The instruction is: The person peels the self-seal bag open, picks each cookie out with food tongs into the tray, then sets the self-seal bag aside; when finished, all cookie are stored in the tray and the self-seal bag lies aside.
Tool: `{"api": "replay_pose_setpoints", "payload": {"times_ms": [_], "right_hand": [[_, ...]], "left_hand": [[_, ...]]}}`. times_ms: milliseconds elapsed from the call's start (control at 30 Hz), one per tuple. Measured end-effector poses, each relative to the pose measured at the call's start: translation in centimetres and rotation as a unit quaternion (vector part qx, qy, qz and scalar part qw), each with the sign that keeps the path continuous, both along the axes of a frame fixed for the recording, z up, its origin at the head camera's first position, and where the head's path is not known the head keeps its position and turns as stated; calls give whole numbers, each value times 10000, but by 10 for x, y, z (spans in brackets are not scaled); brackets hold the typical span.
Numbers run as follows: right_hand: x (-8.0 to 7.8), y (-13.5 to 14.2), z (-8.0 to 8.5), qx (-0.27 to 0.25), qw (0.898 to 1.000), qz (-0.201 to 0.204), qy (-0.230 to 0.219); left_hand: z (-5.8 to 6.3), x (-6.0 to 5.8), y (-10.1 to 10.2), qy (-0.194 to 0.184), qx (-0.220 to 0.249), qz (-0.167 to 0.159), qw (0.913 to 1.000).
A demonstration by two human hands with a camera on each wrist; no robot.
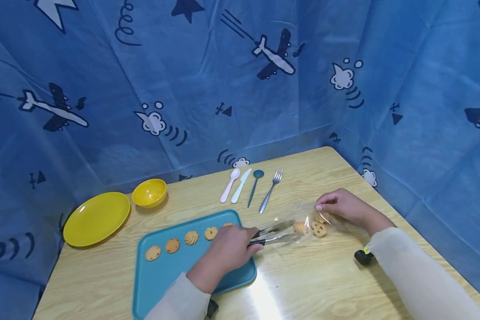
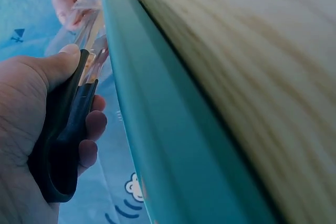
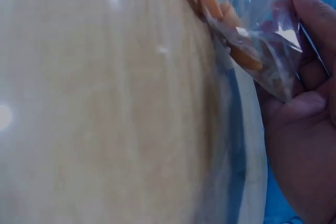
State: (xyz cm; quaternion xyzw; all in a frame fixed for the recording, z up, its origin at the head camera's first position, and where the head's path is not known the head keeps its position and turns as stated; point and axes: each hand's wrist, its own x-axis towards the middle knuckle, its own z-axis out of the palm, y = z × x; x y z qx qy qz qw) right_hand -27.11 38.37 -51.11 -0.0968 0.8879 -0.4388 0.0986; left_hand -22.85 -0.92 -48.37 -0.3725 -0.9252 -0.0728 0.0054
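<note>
My left hand [image 1: 230, 251] grips a pair of tongs [image 2: 58, 150] by the black handles, above the right side of the teal tray [image 1: 164, 284]. The metal arms reach right, and clear film surrounds their ends, which appear inside the mouth of a clear plastic bag [image 3: 265, 40]. Inside the bag are a few cookies [image 1: 319, 228], lying near the tong tips. With thumb and fingers, my right hand [image 1: 344, 206] pinches the bag's far right part. On the tray a row of cookies [image 1: 191, 238] runs along the far side, its right end partly hidden by my left hand.
At the back left are a yellow plate [image 1: 97, 219] and a yellow bowl [image 1: 150, 193]. Behind the tray lie a pink spoon [image 1: 230, 184], a pale knife [image 1: 241, 186], a dark green spoon [image 1: 256, 186] and a metal fork [image 1: 271, 191]. A blue patterned curtain [image 1: 208, 89] encloses the wooden table.
</note>
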Motion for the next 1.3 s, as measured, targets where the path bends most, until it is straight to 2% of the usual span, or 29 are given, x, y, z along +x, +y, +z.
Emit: {"api": "replay_pose_setpoints", "payload": {"times_ms": [233,433,800,1033,1300], "right_hand": [[-13,-11,4,-30,9998,161,-75],[-16,-17,4,-165,9996,207,-77],[-17,-22,2,-215,9995,214,-95],[-18,-16,-4,-155,9997,179,-87],[-16,-15,-5,-171,9996,149,-156]], "left_hand": [[-1,-2,14,130,-103,11,9999],[0,-2,22,171,-112,-14,9998],[-2,-1,18,240,40,-34,9997],[5,4,-8,236,134,-18,9996],[13,19,-69,511,392,119,9979]]}}
